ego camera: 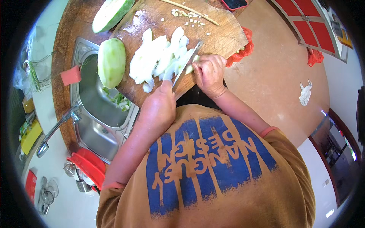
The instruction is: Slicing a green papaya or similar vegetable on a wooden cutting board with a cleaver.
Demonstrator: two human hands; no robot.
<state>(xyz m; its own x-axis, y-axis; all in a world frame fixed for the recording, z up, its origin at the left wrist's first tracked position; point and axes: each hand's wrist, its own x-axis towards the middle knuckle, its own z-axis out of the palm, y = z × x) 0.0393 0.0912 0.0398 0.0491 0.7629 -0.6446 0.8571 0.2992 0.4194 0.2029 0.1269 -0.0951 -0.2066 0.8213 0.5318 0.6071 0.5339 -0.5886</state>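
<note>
My left hand (159, 104) grips a kitchen knife (186, 64), its blade slanting up and right over a wooden cutting board (225, 34). Just right of the blade, the curled fingers of my right hand (211, 72) hold a pale green gourd piece (189, 69) against the board. Thin gourd slices (154, 57) lie heaped left of the knife. A peeled gourd piece (111, 62) rests at the board's left edge, overhanging the sink. Beyond it lies a cut gourd (112, 14) with pale flesh. Small diced pieces (194, 21) and a chopstick-like wooden stick (189, 10) are at the board's far end.
A steel double sink (95, 85) with a faucet (58, 126) and green scraps is at left, a pink sponge (70, 75) on its rim. A red plastic bag (242, 50) hangs beside the board's right edge. A phone (235, 3) lies at the far edge.
</note>
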